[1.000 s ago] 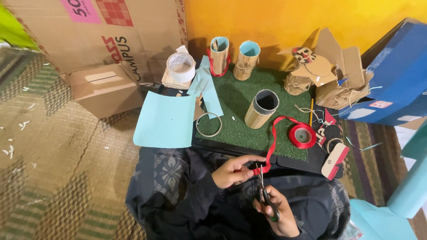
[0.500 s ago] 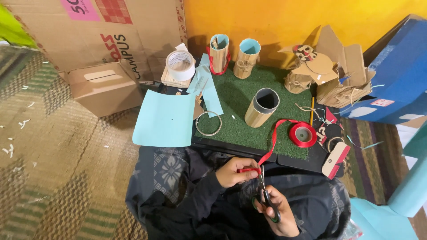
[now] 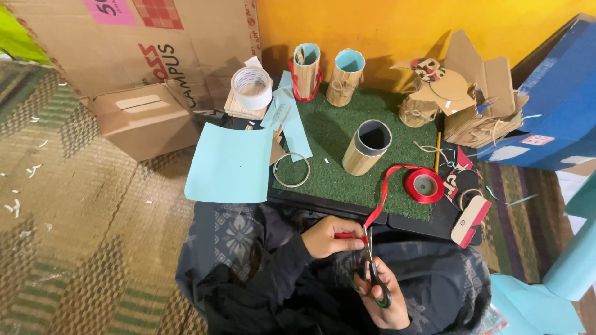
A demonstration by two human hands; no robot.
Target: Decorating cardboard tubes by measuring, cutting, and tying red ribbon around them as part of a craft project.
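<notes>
The left hand (image 3: 326, 236) pinches the free end of a red ribbon (image 3: 380, 197) between thumb and fingers, low in the view and just above the person's dark patterned lap. The right hand (image 3: 386, 296) is closed around the green and black handles of a pair of scissors (image 3: 371, 273), and the blades point up and meet the ribbon right beside the left fingertips; I cannot tell whether the blades are open or closed on it. From this point the ribbon rises in a tilted line up to its red spool (image 3: 424, 185), which lies flat on the right front part of a green grass mat (image 3: 335, 133). On the same mat, near the spool, stands an upright cardboard tube (image 3: 367, 147) with a grey inside. At the back edge of the mat stand two more tubes with light blue lining (image 3: 344, 76). A thin ring (image 3: 292, 170) lies on the left front part of the mat, touching a light blue paper sheet (image 3: 230, 164). A roll of white tape (image 3: 251, 88) rests on a small piece of wood behind the sheet. A cardboard box (image 3: 146, 119) stands on the woven floor mat (image 3: 68, 248) at the left.
</notes>
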